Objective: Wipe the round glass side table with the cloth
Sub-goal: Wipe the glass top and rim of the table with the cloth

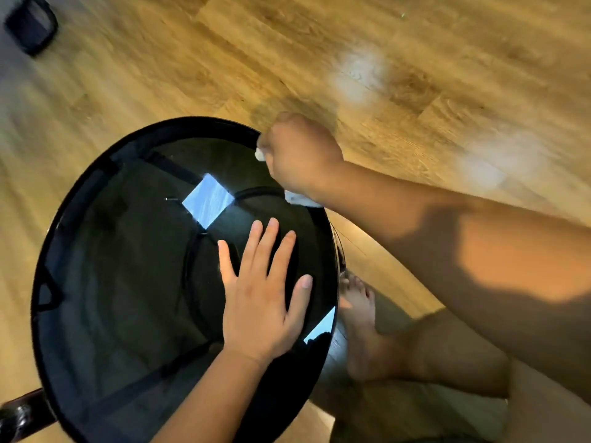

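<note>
Closest to you, your left hand (260, 302) lies flat and open on the dark glass of the round table (105, 282), fingers spread, palm down near the table's right-hand side. Just right of the table's rim, your bare foot (361, 318) rests on the wooden floor (192, 59), with your bent leg beside it.

Farther out, your right arm reaches across from the right, and your right hand (302, 156) is closed in a fist around the white cloth (300, 199). Only small bits of the cloth show: one tuft at the finger side and one under the heel of the hand. That fist sits at the table's far right edge, with the cloth pressed against the rim there.

On the glass between your two hands you can see a bright square reflection, and a second, smaller one near the right rim by your left wrist. The table's dark frame shows through the glass.

Farthest away, at the top left corner, a dark basket-like object (30, 24) stands on the floor, blurred.
</note>
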`<state>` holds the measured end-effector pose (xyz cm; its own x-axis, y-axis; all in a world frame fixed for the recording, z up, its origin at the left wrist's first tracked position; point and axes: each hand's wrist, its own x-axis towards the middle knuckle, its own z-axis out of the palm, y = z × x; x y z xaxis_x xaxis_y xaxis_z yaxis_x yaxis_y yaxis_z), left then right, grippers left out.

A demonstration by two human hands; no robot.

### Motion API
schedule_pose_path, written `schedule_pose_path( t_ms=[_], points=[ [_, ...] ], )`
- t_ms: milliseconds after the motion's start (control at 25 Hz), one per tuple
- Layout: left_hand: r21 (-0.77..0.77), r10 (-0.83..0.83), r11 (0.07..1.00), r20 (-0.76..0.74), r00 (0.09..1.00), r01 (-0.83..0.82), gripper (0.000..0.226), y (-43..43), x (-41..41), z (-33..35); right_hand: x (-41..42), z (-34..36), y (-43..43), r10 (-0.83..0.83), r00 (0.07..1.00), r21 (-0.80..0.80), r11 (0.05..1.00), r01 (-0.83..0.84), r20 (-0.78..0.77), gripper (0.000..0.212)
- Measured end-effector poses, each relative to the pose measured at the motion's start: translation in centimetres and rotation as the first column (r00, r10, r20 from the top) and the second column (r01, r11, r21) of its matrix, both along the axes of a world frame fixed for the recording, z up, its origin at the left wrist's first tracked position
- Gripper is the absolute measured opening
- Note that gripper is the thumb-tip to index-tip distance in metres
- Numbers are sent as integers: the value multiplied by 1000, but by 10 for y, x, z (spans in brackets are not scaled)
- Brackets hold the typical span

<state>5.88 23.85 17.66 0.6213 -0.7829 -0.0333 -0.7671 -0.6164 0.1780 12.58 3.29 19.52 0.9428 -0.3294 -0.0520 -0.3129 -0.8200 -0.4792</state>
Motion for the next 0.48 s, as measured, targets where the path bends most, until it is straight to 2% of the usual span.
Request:
schedule_pose_path(
  t_ms=[80, 120, 200, 240, 280, 360, 440, 480],
  points=[
    [6, 13, 1000, -3, 1000, -13, 57, -1, 0, 2, 21, -2, 0, -110, 994, 140, 984, 106, 16, 31],
    [6, 19, 1000, -3, 1000, -19, 57, -2, -1, 2, 9, -6, 2, -221, 975, 221, 952, 210, 28, 31],
    [7, 19, 1000, 2, 1000, -19, 57, -3, -2, 1, -43, -13, 15, -469, 883, 413, 809, 419, 24, 22],
    [4, 9, 1000, 7, 1000, -9, 58, -3, -1, 0, -72, -14, 23, -538, 842, 446, 762, 469, 33, 14],
    [1, 2, 1000, 13, 1000, -2, 59, -3, -1, -1, -95, -14, 32, -552, 833, 434, 760, 484, 38, 9],
    [13, -16, 1000, 35, 999, 16, 61, -2, -1, -4, -103, -19, 35, -506, 858, 364, 819, 444, 89, 10],
    [40, -35, 999, 55, 998, 33, 63, -2, -2, -6, -66, -11, 23, -420, 900, 288, 882, 374, 118, 6],
    [49, -40, 998, 55, 998, 37, 64, -1, -1, -5, -37, -7, 16, -364, 928, 272, 904, 331, 83, 11]
  ],
)
